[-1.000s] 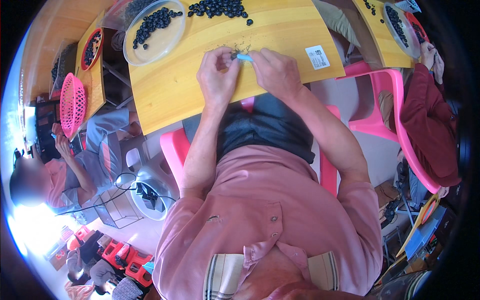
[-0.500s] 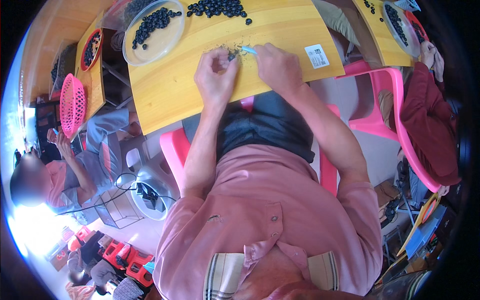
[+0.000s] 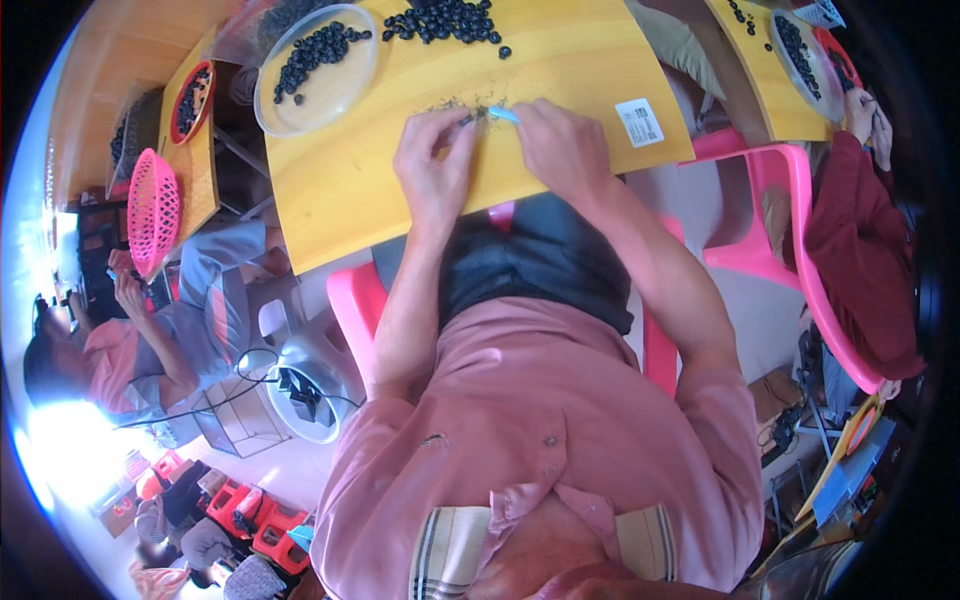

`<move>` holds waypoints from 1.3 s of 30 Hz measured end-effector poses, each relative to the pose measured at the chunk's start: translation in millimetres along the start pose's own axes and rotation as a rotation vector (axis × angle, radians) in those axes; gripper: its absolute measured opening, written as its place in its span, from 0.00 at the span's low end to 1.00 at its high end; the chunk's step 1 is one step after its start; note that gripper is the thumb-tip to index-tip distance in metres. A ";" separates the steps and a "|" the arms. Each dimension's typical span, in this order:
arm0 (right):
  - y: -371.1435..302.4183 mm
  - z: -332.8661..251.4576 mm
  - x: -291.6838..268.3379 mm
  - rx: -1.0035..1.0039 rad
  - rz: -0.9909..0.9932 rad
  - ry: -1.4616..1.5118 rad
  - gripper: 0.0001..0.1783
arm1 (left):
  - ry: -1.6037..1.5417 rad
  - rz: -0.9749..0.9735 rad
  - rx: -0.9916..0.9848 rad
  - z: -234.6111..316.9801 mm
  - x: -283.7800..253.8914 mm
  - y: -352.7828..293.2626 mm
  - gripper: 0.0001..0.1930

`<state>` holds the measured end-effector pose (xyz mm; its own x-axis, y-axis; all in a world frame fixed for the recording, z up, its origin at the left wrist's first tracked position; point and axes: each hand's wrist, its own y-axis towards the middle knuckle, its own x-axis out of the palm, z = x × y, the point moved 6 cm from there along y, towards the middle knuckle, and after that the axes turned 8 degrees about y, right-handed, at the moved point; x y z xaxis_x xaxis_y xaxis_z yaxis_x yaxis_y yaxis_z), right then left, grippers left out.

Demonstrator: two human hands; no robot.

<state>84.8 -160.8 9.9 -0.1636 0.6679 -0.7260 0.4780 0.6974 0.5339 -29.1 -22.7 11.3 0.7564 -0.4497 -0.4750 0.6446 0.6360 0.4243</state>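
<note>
My left hand (image 3: 436,165) pinches a small black rubber-like piece (image 3: 466,121) between thumb and fingertips, just above the yellow table. In my right hand (image 3: 563,148) is a slim tool with a light-blue handle (image 3: 504,115); its tip points left toward the piece, and its exact kind is too small to tell. Fine dark scraps (image 3: 452,103) lie scattered on the wood around the fingertips. Beyond my hands, a pile of black round pieces (image 3: 440,20) sits at the table's far side. A clear round tub (image 3: 345,95) at the far left holds more of them.
A white printed label (image 3: 638,122) is stuck on the yellow table (image 3: 350,200) by its right edge. At left, a person sits beside a pink basket (image 3: 153,212) and a red-rimmed bowl (image 3: 190,100). Another person works at right by a pink chair (image 3: 785,210). A grey-white bin (image 3: 310,400) stands at lower left.
The whole view has shifted slightly down and right. Both hands stay close together, with the blue-handled tool and the black piece still held; the tool now lies a little flatter.
</note>
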 end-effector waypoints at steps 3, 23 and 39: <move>-1.4 2.9 -0.6 -0.002 -0.003 0.025 0.01 | 0.062 0.100 0.039 -14.1 -22.5 15.5 0.06; -2.2 -1.1 -0.7 -0.017 0.018 -0.021 0.01 | 0.414 -0.458 0.354 14.5 94.1 110.9 0.10; -1.4 0.4 -3.5 -0.013 0.019 -0.002 0.00 | -0.220 -0.272 -0.348 -22.1 21.3 54.7 0.14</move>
<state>85.1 -164.3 11.5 -0.1533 0.6806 -0.7165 0.4701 0.6880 0.5529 19.8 16.5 7.3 0.5960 -0.7264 -0.3424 0.7747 0.6323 0.0071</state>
